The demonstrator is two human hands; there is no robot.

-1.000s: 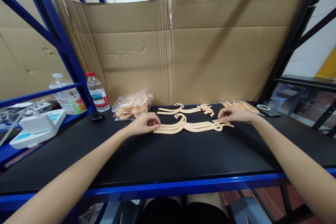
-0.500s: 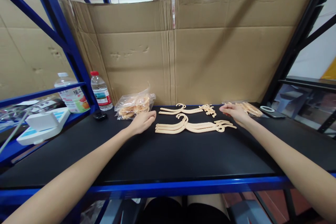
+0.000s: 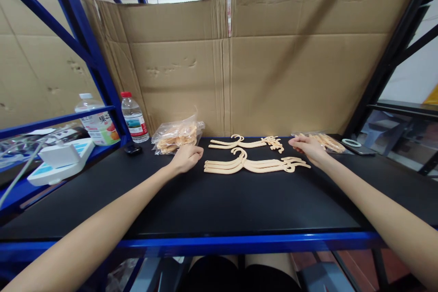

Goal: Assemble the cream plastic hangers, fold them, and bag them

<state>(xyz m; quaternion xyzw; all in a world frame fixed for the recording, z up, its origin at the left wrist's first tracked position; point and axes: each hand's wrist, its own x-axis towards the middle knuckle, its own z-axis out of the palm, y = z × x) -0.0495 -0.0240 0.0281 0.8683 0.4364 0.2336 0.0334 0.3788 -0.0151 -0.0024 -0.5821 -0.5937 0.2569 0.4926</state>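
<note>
Both hands off the hangers; front stack lies on the table between them.
A second ago left hand point(image 3: 187, 157) and right hand point(image 3: 310, 148) were at the ends of the stack of cream plastic clothes hangers point(image 3: 267, 168); now both are apart from it, stack looks unchanged. Left: loose fist, palm hidden. Right: fingers curled, can't tell if closed or holding anything. Beyond the stack, between the hands: second cream hanger set point(image 3: 222, 147), with a cluster of small cream curled pieces point(image 3: 273, 142) at its right end. Clear plastic bag of cream pieces point(image 3: 178, 137) just beyond left hand; another clear bag of long cream pieces point(image 3: 330, 142) behind right hand, partly blocked by it. Brown cardboard panel point(image 3: 290, 77) closes off the back.
</note>
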